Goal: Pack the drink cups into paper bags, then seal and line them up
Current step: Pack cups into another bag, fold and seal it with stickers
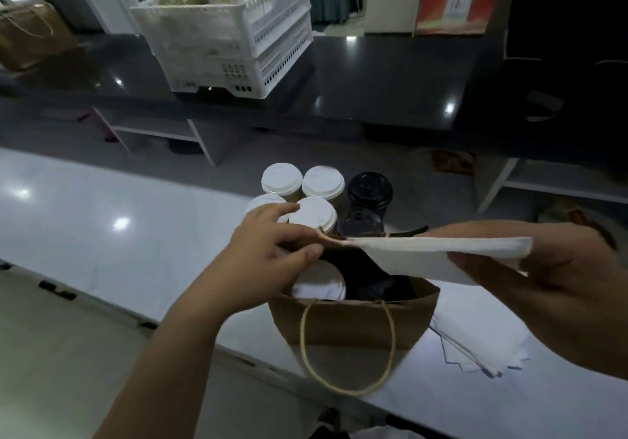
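Drink cups: seven showing in all. Four white-lidded cups (323, 182) are standing loose in a two-by-two cluster just beyond the left hand (268, 251), whose fingers are covering part of the nearest-left one. Two black-lidded cups (369, 188) are standing one behind the other, touching that cluster on its right-hand side. One bagged cup (319, 285) with a white lid is sitting just below the left thumb, with a dark shape beside it; can't tell what that is.

One paper bag (350, 323) is standing upright between the two hands, mouth open, with one cord handle (346, 353) hanging down its near wall.

Left hand is reaching in from lower left, palm down, thumb and forefinger pinching the bag's far rim. Right hand (543, 268) is coming in from the right, fingers curled under and gripping one white folded sheet (424, 251), holding it flat over the bag mouth. The sheet's free end is meeting the far rim at the left fingertips.

One fanned stack of white sheets (475, 353) is lying on the white counter (102, 234) under the right hand.
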